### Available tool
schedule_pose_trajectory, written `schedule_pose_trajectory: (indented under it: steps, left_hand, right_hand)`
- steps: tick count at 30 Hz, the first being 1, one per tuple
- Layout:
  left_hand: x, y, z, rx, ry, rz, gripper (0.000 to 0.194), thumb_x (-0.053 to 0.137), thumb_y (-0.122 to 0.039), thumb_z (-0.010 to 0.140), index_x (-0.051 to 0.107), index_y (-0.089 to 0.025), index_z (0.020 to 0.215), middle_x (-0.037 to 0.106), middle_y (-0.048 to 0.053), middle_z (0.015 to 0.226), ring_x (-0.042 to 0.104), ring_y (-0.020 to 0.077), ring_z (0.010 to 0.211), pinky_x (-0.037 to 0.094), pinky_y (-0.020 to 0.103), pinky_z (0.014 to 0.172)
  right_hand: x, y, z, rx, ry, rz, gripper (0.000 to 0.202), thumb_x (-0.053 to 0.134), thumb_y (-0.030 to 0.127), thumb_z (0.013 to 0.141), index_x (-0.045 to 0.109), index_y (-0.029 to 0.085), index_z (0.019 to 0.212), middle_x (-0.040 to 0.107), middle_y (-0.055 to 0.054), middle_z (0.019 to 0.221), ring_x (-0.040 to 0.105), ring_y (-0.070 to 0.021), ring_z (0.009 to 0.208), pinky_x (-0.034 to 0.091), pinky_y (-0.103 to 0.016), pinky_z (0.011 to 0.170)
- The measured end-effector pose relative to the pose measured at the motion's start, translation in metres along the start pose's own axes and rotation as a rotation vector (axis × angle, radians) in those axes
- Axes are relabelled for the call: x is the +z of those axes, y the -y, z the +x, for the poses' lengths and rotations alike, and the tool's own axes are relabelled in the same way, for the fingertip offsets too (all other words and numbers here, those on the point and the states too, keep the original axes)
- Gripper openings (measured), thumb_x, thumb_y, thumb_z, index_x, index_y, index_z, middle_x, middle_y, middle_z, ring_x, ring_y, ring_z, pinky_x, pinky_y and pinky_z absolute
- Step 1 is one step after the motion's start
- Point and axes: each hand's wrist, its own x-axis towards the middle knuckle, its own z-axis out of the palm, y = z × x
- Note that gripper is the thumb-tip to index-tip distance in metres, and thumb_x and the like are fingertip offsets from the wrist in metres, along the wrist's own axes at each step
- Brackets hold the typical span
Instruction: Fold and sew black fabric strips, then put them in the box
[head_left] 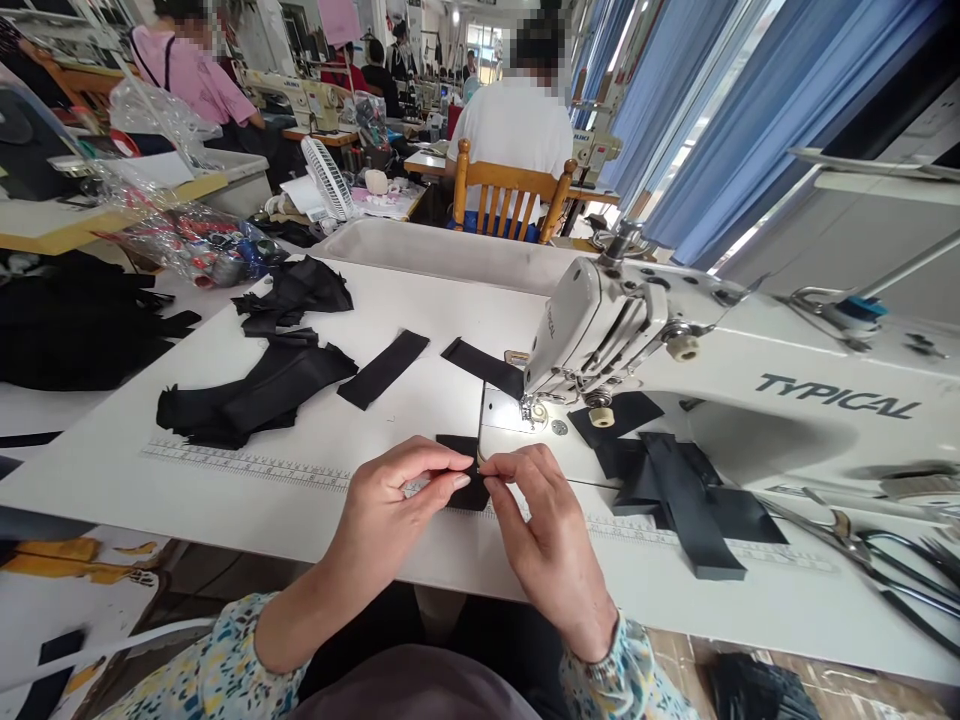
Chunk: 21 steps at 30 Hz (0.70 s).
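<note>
Just in front of the sewing machine (592,340), a small black fabric piece (471,497) sits at my fingertips, partly covered by them. My left hand (405,495) pinches it from the left with thumb and forefinger. From the right, my right hand (541,515) closes thumb and fingers on it, the two sets of fingertips almost meeting. Exactly how the fabric lies between the fingertips is hidden. A black fabric strip (484,367) runs to the presser foot (531,408). Another black strip (384,369) lies flat on the white table (420,290).
Piles of black fabric pieces (255,395) lie on the left, and more pieces (694,500) under the machine arm. Scissors (862,545) rest at the right edge. A printed ruler (247,463) runs along the table front. A person in white (514,135) sits ahead.
</note>
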Motion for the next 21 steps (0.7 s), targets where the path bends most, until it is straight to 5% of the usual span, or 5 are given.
schedule_pose_trajectory:
  steps: [5, 10, 21]
  left_hand:
    - [0.001, 0.001, 0.000, 0.113, 0.028, 0.137, 0.010, 0.068, -0.018, 0.093, 0.077, -0.022, 0.095, 0.073, 0.002, 0.089, 0.066, 0.0127, 0.074, 0.054, 0.022, 0.069]
    - [-0.002, 0.001, 0.001, 0.081, 0.064, 0.141, 0.009, 0.066, -0.018, 0.092, 0.072, -0.021, 0.087, 0.071, 0.001, 0.083, 0.064, 0.0125, 0.070, 0.052, 0.021, 0.064]
    - [-0.024, 0.013, 0.034, -0.387, 0.169, -0.079, 0.020, 0.080, -0.037, 0.076, 0.073, -0.018, 0.074, 0.065, 0.001, 0.066, 0.057, 0.0133, 0.059, 0.047, 0.023, 0.052]
  right_hand:
    - [0.000, -0.001, -0.001, 0.006, 0.008, -0.004, 0.015, 0.048, 0.013, 0.102, 0.060, 0.022, 0.104, 0.061, -0.005, 0.095, 0.054, -0.0213, 0.093, 0.047, -0.037, 0.081]
    - [0.000, -0.001, 0.001, 0.031, 0.031, -0.001, 0.014, 0.048, 0.014, 0.103, 0.059, 0.023, 0.101, 0.061, -0.005, 0.095, 0.053, -0.0216, 0.094, 0.046, -0.037, 0.082]
    - [0.001, -0.011, 0.038, 0.168, 0.205, 0.059, 0.017, 0.050, 0.021, 0.101, 0.057, 0.023, 0.085, 0.060, -0.002, 0.088, 0.053, -0.0198, 0.087, 0.044, -0.035, 0.077]
